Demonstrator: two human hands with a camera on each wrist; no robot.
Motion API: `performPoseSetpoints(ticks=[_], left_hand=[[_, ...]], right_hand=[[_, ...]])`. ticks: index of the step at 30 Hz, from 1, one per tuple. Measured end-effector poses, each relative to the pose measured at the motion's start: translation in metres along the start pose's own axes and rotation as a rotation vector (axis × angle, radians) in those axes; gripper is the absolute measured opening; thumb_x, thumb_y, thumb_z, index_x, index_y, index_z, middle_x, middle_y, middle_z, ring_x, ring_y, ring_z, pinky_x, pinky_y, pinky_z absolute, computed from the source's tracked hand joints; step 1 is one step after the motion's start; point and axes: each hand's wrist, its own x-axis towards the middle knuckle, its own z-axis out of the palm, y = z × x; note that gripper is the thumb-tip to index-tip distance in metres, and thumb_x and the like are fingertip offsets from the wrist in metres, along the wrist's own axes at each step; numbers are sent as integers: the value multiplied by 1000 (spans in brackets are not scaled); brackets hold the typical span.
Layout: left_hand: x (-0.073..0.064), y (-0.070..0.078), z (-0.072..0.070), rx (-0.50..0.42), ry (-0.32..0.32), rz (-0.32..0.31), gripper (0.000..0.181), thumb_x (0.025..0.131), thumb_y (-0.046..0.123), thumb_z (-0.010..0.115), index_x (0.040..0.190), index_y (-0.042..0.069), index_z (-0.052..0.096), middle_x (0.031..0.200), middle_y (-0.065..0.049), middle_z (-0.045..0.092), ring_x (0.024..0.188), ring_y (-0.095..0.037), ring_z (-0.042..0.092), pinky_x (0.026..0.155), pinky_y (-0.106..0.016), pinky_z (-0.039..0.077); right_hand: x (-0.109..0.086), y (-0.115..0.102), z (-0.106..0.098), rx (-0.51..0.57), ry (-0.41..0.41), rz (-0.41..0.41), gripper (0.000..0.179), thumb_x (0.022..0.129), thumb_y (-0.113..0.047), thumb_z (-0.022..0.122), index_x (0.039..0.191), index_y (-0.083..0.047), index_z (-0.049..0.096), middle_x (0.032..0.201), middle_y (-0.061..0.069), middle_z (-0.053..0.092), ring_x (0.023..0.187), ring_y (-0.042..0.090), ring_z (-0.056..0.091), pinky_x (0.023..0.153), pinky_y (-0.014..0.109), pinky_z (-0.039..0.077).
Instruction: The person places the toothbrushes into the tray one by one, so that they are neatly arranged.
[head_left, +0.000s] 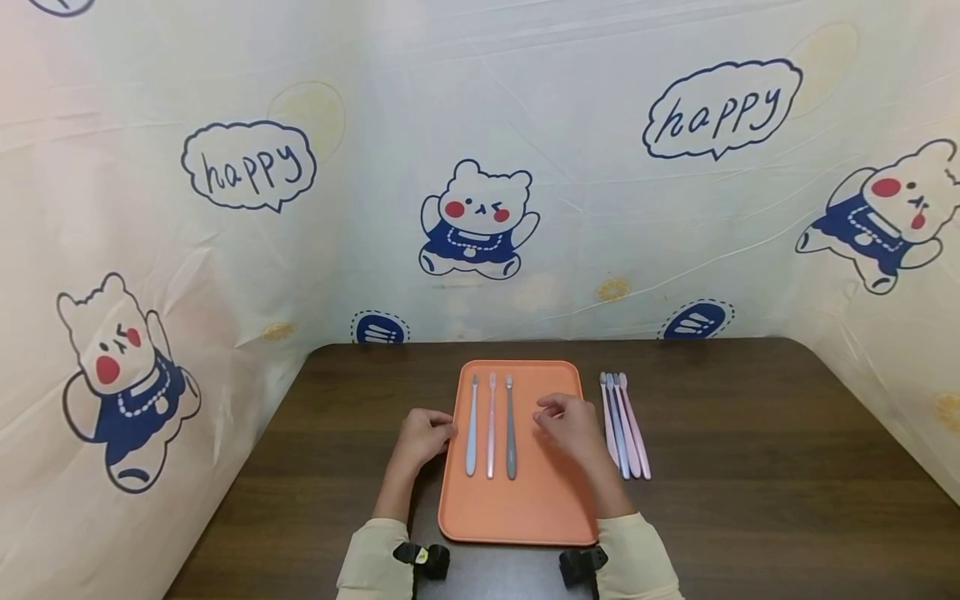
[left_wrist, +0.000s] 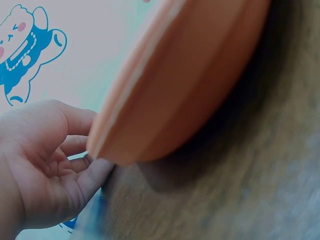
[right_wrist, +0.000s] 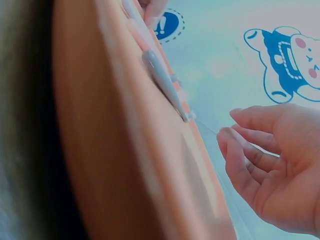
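An orange tray (head_left: 517,512) lies on the table. On it a light blue toothbrush (head_left: 472,442), a pink toothbrush (head_left: 491,442) and a grey toothbrush (head_left: 511,446) lie side by side, heads towards the back. My left hand (head_left: 426,435) pinches the tray's left rim; the left wrist view shows the rim between thumb and fingers. Above the right part of the tray is my right hand (head_left: 570,427), its fingers loosely bent with nothing between them. The right wrist view shows this hand apart from the grey toothbrush.
Several more toothbrushes (head_left: 630,429), pink and bluish, lie together on the dark wooden table (head_left: 750,467), just right of the tray. A printed sheet (head_left: 577,208) with cartoon bears hangs behind the table and along both sides.
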Motion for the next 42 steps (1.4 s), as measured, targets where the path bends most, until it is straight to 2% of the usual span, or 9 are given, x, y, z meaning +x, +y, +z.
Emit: performPoseSetpoints(ticks=[6, 13, 18, 22, 25, 29, 36, 42], left_hand=[[0, 0, 0, -1, -1, 8, 27, 93, 6, 63, 114, -9, 72, 110, -24, 73, 88, -20, 73, 74, -35, 64], [0, -1, -1, -3, -3, 6, 27, 93, 7, 63, 114, -8, 72, 110, -24, 73, 88, -19, 73, 73, -34, 64], [0, -1, -1, -5, 2, 5, 27, 93, 6, 63, 114, -9, 72, 110, -25, 73, 88, -20, 73, 73, -35, 64], [-1, 0, -1, -5, 4, 1, 27, 93, 6, 63, 113, -8, 73, 109, -24, 73, 87, -20, 73, 73, -35, 64], [-1, 0, -1, -4, 7, 4, 27, 92, 6, 63, 113, -9, 73, 108, -24, 73, 86, -20, 73, 73, -35, 64], [0, 1, -1, -4, 11, 4, 26, 92, 6, 63, 112, -8, 73, 108, -24, 74, 86, -20, 73, 73, -35, 64], [-1, 1, -1, -9, -1, 5, 27, 92, 5, 63, 113, -9, 73, 108, -24, 74, 87, -20, 74, 74, -35, 64], [0, 0, -1, -9, 6, 11, 26, 91, 5, 64, 111, -9, 73, 106, -24, 74, 85, -19, 73, 72, -33, 64]], right_hand=[[0, 2, -9, -17, -11, 13, 24, 89, -8, 75, 111, 1, 74, 91, 12, 76, 75, 17, 70, 61, 26, 56], [-1, 4, -24, -91, 26, -2, 23, 89, -9, 73, 109, 3, 75, 94, 15, 76, 81, 23, 70, 63, 27, 54], [0, 8, -33, -105, 37, 41, 22, 90, -10, 73, 107, 3, 75, 98, 18, 76, 85, 24, 69, 67, 27, 55], [1, 13, -43, -103, 42, 87, 24, 91, -13, 72, 108, 3, 75, 101, 19, 75, 86, 24, 69, 71, 31, 60], [1, 17, -50, -114, 53, 99, 24, 92, -14, 71, 109, 2, 75, 100, 18, 75, 86, 24, 70, 71, 31, 61], [1, 23, -59, -137, 68, 94, 22, 91, -14, 71, 106, 1, 75, 95, 16, 75, 84, 22, 68, 69, 27, 55], [-2, 25, -68, -143, 52, 131, 23, 93, -17, 70, 108, 1, 74, 103, 18, 75, 88, 25, 68, 78, 39, 60], [-2, 28, -72, -150, 65, 132, 26, 93, -18, 69, 110, 0, 75, 104, 18, 75, 91, 27, 68, 77, 35, 58]])
